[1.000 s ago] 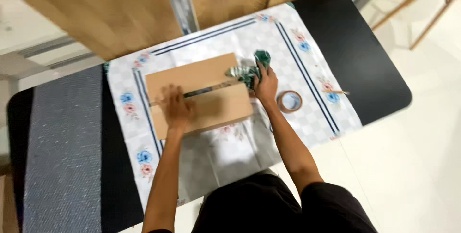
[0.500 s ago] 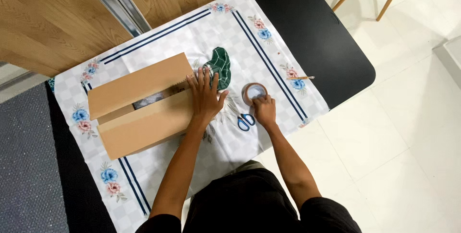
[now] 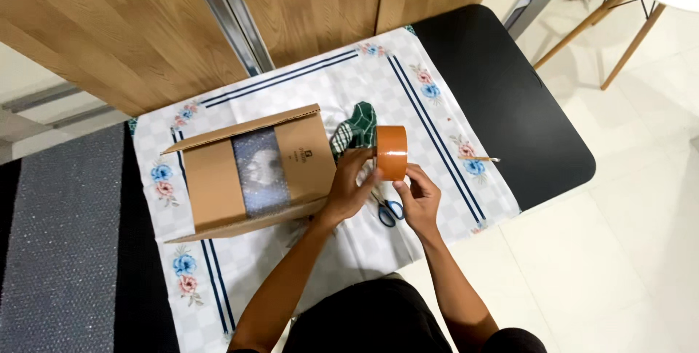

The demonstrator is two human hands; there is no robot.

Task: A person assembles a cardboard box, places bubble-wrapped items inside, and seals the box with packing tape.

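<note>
— What do the hands hold?
— Both grip a brown tape roll [image 3: 392, 153] raised above the cloth [image 3: 408, 91]. The left hand [image 3: 349, 189] curls closed on its 9 o'clock side; the right hand [image 3: 419, 196] pinches its lower edge from 5 o'clock.

— And the box?
— The box [image 3: 251, 172] lies at 9 o'clock from the roll, flaps partly open, with bubble wrap [image 3: 258, 171] showing in the gap. A green checked cloth item [image 3: 357, 126] sits just beside it. Scissors [image 3: 389, 211] lie under the hands.
</note>
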